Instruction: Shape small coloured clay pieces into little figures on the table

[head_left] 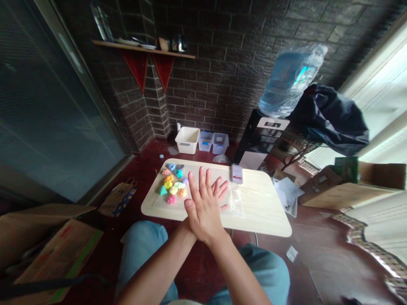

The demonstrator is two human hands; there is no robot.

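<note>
My right hand (pixel 204 207) lies across the top of my left hand (pixel 221 189), over the near middle of the table. The right hand's fingers are stretched out and apart, its back towards me. Below it the left hand is mostly covered; its outstretched fingers show at the right. Whether anything lies between the two hands is hidden. To their left, several soft, clay-like lumps, among them a pink lump (pixel 171 199), a yellow lump (pixel 168 184) and a blue lump (pixel 171 167), rest on a clear textured sheet (pixel 203 169) on the pale table (pixel 263 203).
A phone-like object (pixel 237 173) lies at the table's far edge. Behind stand a white basket (pixel 187 146), clear plastic boxes (pixel 220 144) and a water dispenser (pixel 263 140). Cardboard boxes flank me: one left (pixel 60 258), another right (pixel 365 195). A shelf (pixel 143 48) juts from the brick wall.
</note>
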